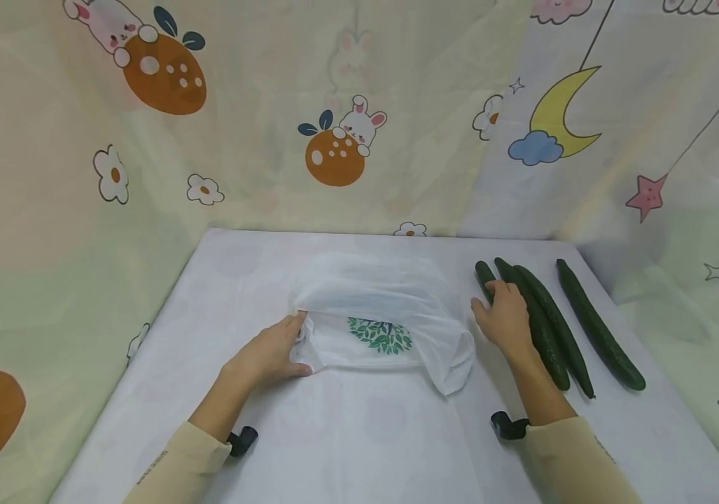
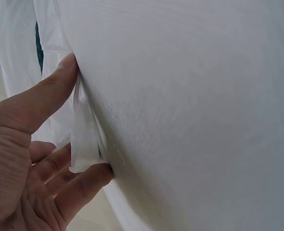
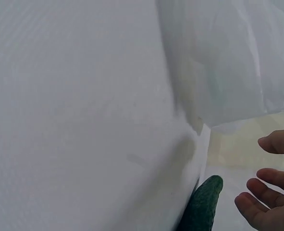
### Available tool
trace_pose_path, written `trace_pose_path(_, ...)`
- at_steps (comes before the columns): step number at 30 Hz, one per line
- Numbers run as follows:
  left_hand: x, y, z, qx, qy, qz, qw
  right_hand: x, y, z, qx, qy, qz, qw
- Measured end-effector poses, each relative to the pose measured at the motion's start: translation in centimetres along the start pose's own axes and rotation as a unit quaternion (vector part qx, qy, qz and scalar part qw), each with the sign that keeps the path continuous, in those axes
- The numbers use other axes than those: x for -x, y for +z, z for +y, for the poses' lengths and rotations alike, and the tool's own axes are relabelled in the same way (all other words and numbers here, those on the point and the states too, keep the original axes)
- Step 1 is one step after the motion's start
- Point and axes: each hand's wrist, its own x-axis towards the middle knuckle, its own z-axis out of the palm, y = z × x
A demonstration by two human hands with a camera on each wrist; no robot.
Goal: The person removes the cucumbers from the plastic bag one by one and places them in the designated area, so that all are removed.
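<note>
A white plastic bag [image 1: 391, 294] with a green leaf print lies flat and partly folded on the table. My left hand [image 1: 271, 350] rests at its left edge. In the left wrist view, thumb and forefinger are spread apart and touch the crumpled bag edge [image 2: 85, 139] and the tabletop. My right hand [image 1: 504, 318] is above the left part of a group of dark green cucumbers [image 1: 559, 325], right of the bag. Its fingers are loosely bent and hold nothing. In the right wrist view, one cucumber tip [image 3: 206, 199] shows below and apart from the fingers.
A separate cucumber [image 1: 601, 329] lies farther right, near the right edge of the white table [image 1: 372, 441]. Behind and beside the table hangs a cartoon-printed cloth [image 1: 435, 140]. Black wrist mounts [image 1: 509, 425] stick out inward from both forearms.
</note>
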Motion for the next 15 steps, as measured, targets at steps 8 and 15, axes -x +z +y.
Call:
trace_pose_path(8, 0.0, 0.0, 0.0, 0.000, -0.003, 0.001, 1.0000, -0.1, -0.3, -0.6, -0.031, -0.005, -0.015, 0.9994)
trace_pose_path(15, 0.0, 0.0, 0.0, 0.001, -0.003, -0.001, 1.0000, 0.1, -0.6, -2.5, -0.058, -0.031, -0.011, 0.9978)
